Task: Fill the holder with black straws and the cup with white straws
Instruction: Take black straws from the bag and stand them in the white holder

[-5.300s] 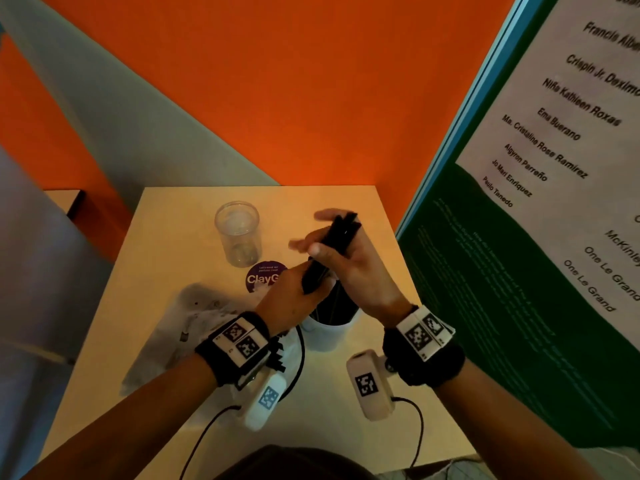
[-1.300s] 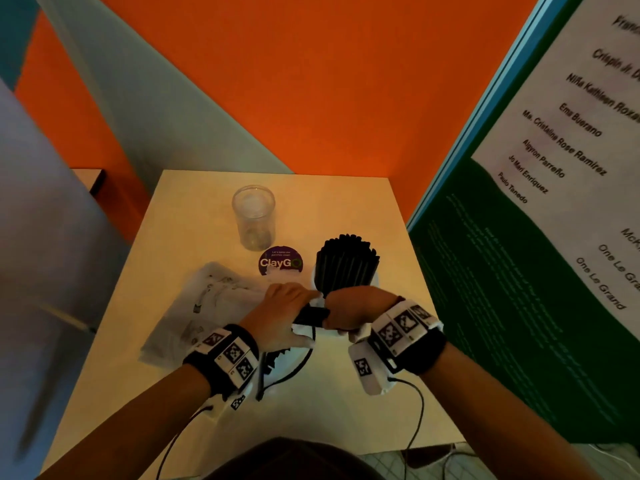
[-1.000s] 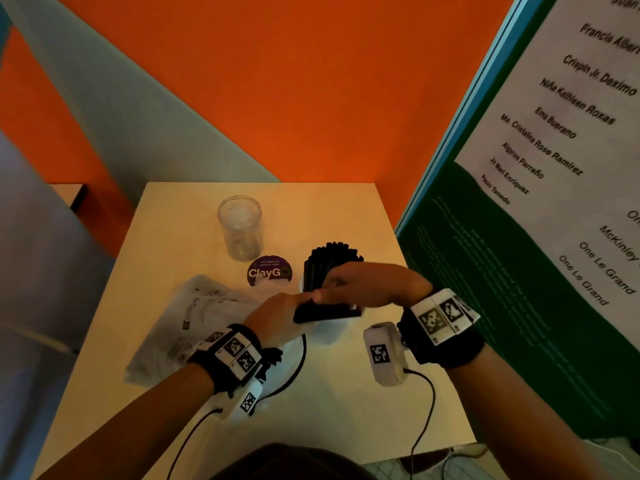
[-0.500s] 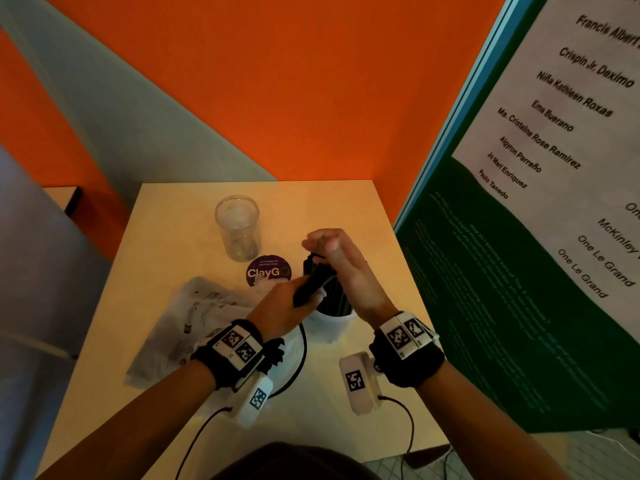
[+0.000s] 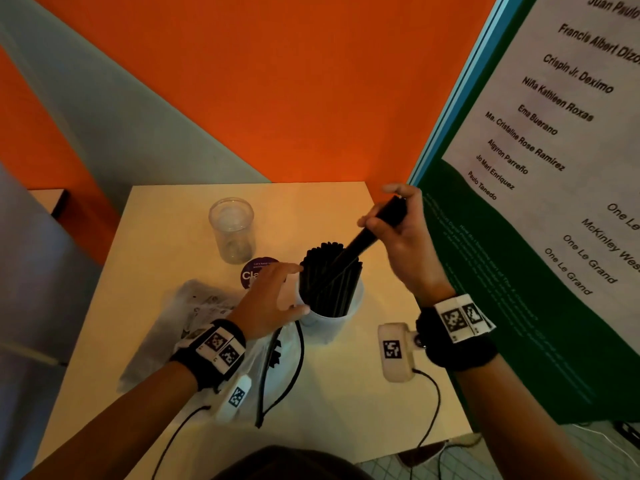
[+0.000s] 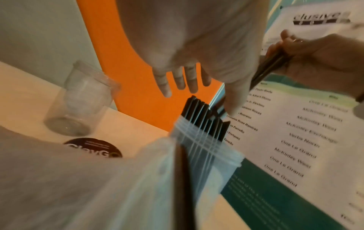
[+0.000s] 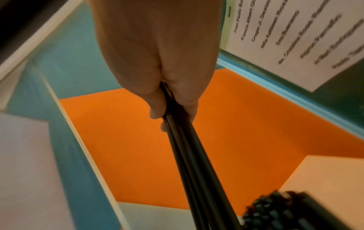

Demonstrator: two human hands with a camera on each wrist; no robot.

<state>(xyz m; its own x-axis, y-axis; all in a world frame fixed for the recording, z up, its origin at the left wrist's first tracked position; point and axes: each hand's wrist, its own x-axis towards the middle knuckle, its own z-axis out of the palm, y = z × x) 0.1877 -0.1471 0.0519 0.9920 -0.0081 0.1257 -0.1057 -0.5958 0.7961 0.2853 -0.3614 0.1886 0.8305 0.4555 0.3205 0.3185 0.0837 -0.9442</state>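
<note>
Nearest the person, on the bench (image 5: 346, 393), cables trail from the wrist cameras, and a crumpled clear plastic bag (image 5: 194, 313) lies to the left under the left forearm, probably the wrapper the straws came in. Just beyond it the left hand (image 5: 268, 299) is released, fingers straight and spread, its fingertips against the side of the packed straws and its thumb near the rim of the white holder (image 5: 332, 323); it grasps nothing, and it seems placed there to steady the holder and keep the standing straws from splaying while more go in. The holder stands near the middle of the bench and is already crowded with upright black straws (image 5: 329, 282), so little room looks left. Above and to the right, the right hand (image 5: 398, 233) is clenched round a small bundle of black straws (image 5: 374, 230), held high on their length and tilted, lower ends pointed down into the packed mass; gripping near the top likely leaves the tips free to be steered into a gap. Farther back, the clear plastic cup (image 5: 231, 230) stands upright and apart from the holder, with no white straws in it; none are plainly visible anywhere. A round purple sticker (image 5: 256, 271) lies on the bench between cup and holder. Behind rises an orange wall (image 5: 277, 81).
</note>
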